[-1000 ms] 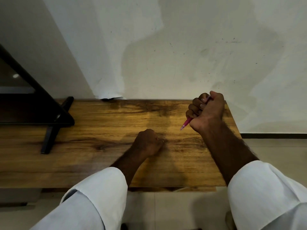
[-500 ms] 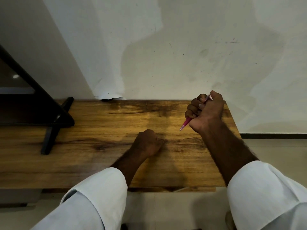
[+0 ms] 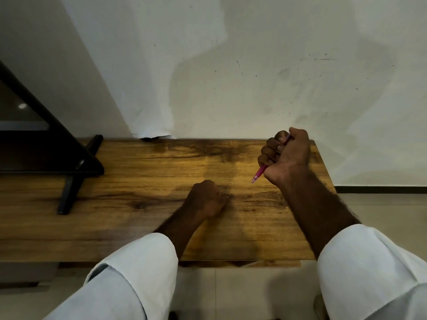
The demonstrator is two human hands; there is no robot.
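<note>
Near the middle of the tabletop (image 3: 138,181) the left hand (image 3: 206,198) rests as a fist, fingers curled under with nothing visible in them. Toward the far right corner the right hand (image 3: 286,155) hangs above the wood, its fingers (image 3: 269,146) wrapped around a pink pen (image 3: 260,173). The pen slants down and leftward, its tip between the two hands.

No readable text, pen (image 3: 260,173) (too small) illegible
</note>
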